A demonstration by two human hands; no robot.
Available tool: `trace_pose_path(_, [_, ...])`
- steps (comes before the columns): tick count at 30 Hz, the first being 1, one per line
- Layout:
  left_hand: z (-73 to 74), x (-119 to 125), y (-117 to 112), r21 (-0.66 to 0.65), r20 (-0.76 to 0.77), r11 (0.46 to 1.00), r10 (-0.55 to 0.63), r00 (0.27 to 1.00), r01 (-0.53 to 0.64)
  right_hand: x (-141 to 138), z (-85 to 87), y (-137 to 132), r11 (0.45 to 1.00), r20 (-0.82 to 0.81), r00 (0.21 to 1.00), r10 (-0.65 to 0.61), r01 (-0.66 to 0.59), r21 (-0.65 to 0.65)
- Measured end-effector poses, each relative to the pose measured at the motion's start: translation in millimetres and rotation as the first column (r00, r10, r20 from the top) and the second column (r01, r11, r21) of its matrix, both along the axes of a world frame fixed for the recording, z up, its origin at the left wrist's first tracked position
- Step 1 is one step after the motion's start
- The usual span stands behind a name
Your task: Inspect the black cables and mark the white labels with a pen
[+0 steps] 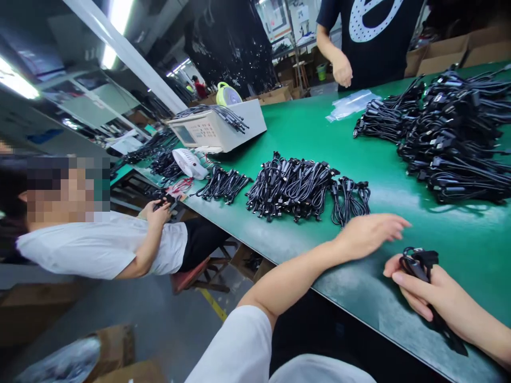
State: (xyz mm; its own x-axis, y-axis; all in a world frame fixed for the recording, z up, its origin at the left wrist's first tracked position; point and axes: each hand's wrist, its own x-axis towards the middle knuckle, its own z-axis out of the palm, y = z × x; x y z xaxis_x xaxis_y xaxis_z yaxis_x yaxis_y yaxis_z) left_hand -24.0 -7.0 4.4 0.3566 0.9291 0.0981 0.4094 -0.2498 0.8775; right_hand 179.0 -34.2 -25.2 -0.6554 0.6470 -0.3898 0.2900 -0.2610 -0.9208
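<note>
My left hand (369,233) lies flat on the green table (303,127), fingers stretched out and holding nothing, just below a row of bundled black cables (295,187). My right hand (427,292) is closed around one coiled black cable bundle (419,262) at the table's near edge; the cable's tail hangs down under my wrist. A large heap of black cable bundles (451,130) sits at the right, beyond my right hand.
A white tester box (217,127) with cables on top stands at the table's far left, a small white fan (190,162) beside it. A seated person in a white shirt (99,244) works at the left. Another person in a black shirt (369,37) stands across the table near clear plastic bags (351,103).
</note>
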Motion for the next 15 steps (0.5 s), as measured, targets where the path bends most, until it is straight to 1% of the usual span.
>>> trace_pose_path(1, [0.8, -7.2, 2.5, 0.087, -0.089, 0.984, 0.163, 0.983, -0.155, 0.2, 0.2, -0.2, 0.999, -0.020, 0.999, 0.026, -0.027, -0.018])
trace_pose_path(2, [1.1, -14.6, 5.8, 0.181, -0.192, 0.939, 0.326, 0.926, -0.293, 0.1, 0.7, -0.4, 0.998, -0.033, 0.999, 0.042, -0.043, -0.035])
trace_pose_path(3, [0.8, -21.6, 9.7, 0.273, -0.294, 0.881, 0.459, 0.838, -0.387, -0.1, 1.5, -0.7, 0.997, -0.041, 0.998, 0.051, -0.053, -0.048])
trace_pose_path(4, [-0.1, -27.6, 13.9, 0.347, -0.385, 0.830, 0.550, 0.741, -0.436, -0.5, 2.4, -1.0, 0.997, -0.047, 0.998, 0.052, -0.054, -0.054])
trace_pose_path(5, [-1.5, -32.2, 17.8, 0.397, -0.461, 0.798, 0.600, 0.654, -0.453, -0.9, 3.5, -1.3, 0.997, -0.051, 0.997, 0.053, -0.056, -0.058])
trace_pose_path(6, [-3.3, -35.4, 21.2, 0.425, -0.521, 0.784, 0.620, 0.586, -0.453, -1.2, 4.7, -1.7, 0.997, -0.056, 0.997, 0.054, -0.057, -0.059])
trace_pose_path(7, [-5.3, -37.2, 23.9, 0.436, -0.567, 0.782, 0.623, 0.539, -0.446, -1.4, 5.9, -2.1, 0.997, -0.060, 0.997, 0.052, -0.056, -0.058])
trace_pose_path(8, [-7.1, -38.1, 25.8, 0.437, -0.596, 0.787, 0.616, 0.515, -0.435, -1.2, 7.0, -2.5, 0.997, -0.068, 0.997, 0.044, -0.048, -0.057])
trace_pose_path(9, [-8.7, -38.5, 27.1, 0.430, -0.608, 0.796, 0.605, 0.514, -0.427, -0.7, 7.9, -2.9, 0.998, -0.087, 0.996, 0.027, -0.032, -0.062])
trace_pose_path(10, [-9.6, -38.9, 28.0, 0.413, -0.602, 0.804, 0.594, 0.534, -0.428, 0.0, 8.5, -3.2, 0.997, -0.120, 0.993, -0.002, -0.008, -0.077])
trace_pose_path(12, [-9.3, -40.7, 29.0, 0.365, -0.513, 0.802, 0.597, 0.617, -0.472, 2.0, 8.8, -3.1, 0.989, -0.213, 0.974, -0.082, 0.052, -0.142])
trace_pose_path(13, [-8.0, -42.0, 29.0, 0.333, -0.424, 0.795, 0.607, 0.672, -0.507, 2.8, 8.2, -2.7, 0.980, -0.257, 0.959, -0.124, 0.078, -0.183])
trace_pose_path(14, [-6.0, -42.9, 28.5, 0.282, -0.303, 0.789, 0.613, 0.730, -0.546, 3.3, 7.3, -2.3, 0.970, -0.288, 0.945, -0.157, 0.094, -0.223])
trace_pose_path(15, [-3.5, -43.2, 27.5, 0.203, -0.149, 0.794, 0.603, 0.784, -0.573, 3.4, 6.2, -1.9, 0.962, -0.301, 0.937, -0.178, 0.102, -0.252])
